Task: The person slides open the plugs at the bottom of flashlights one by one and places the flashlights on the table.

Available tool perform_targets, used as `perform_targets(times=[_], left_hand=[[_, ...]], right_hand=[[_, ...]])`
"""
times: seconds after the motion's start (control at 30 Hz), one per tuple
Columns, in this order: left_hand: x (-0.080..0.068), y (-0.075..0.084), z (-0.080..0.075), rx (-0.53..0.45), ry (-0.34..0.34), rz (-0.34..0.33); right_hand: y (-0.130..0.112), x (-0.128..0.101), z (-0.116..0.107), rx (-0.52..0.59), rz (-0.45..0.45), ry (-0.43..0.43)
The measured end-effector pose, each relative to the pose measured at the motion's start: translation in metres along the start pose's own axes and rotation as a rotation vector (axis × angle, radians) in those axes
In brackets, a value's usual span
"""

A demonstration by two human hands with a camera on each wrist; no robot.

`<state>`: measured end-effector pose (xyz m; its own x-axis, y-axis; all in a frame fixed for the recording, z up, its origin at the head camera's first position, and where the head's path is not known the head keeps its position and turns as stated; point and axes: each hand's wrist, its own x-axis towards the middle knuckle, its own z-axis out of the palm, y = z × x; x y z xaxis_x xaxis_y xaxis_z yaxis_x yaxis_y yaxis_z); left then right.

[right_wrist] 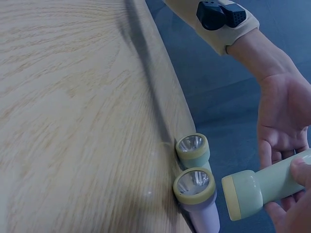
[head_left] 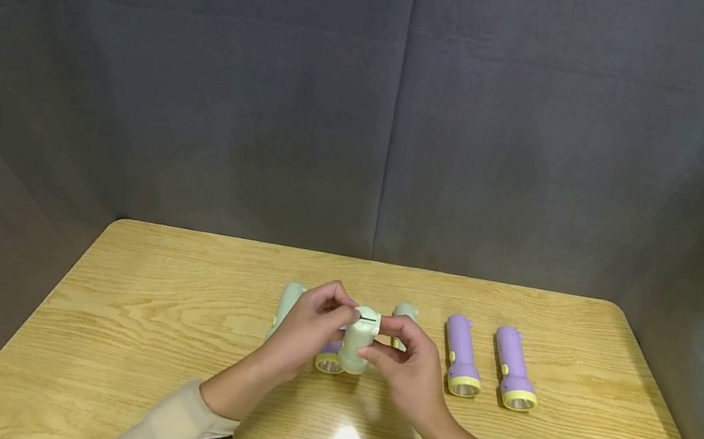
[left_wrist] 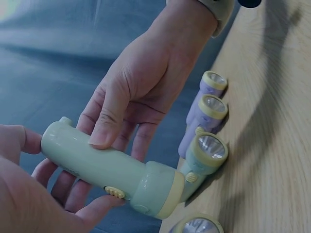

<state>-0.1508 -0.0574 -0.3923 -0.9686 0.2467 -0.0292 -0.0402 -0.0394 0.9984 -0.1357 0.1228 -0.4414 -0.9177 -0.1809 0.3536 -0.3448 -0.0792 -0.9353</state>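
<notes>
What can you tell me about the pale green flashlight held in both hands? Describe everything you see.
The green flashlight looks like smooth plastic: a rounded body, a wider head with a cream-yellow rim, and a small yellow slide switch on its side. It is held above the table, gripped by the left hand and right hand.

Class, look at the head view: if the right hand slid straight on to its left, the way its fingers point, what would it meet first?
Probably the left hand, which grips the same green flashlight as the right hand; depth between them is unclear.
</notes>
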Motion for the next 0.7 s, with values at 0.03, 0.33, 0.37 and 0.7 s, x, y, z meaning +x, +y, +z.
perform_targets(times=[0.03, 0.33, 0.37, 0.7], left_hand=[[0.0005, 0.0008, -0.0004, 0.004, -0.005, -0.001], [0.0008, 0.005, -0.0038, 0.03, -0.042, 0.002], [0.0007, 0.0048, -0.004, 0.03, -0.042, 0.002], [0.0007, 0.0024, -0.0018, 0.024, -0.014, -0.027]], right_hand=[[-0.0006, 0.0004, 0.0003, 0.004, -0.006, 0.0], [-0.0024, 0.0005, 0.0015, -0.004, -0.036, 0.01], [-0.0024, 0.0003, 0.0017, 0.002, -0.034, 0.011], [-0.0024, -0.0004, 0.0035, 0.009, -0.019, 0.028]])
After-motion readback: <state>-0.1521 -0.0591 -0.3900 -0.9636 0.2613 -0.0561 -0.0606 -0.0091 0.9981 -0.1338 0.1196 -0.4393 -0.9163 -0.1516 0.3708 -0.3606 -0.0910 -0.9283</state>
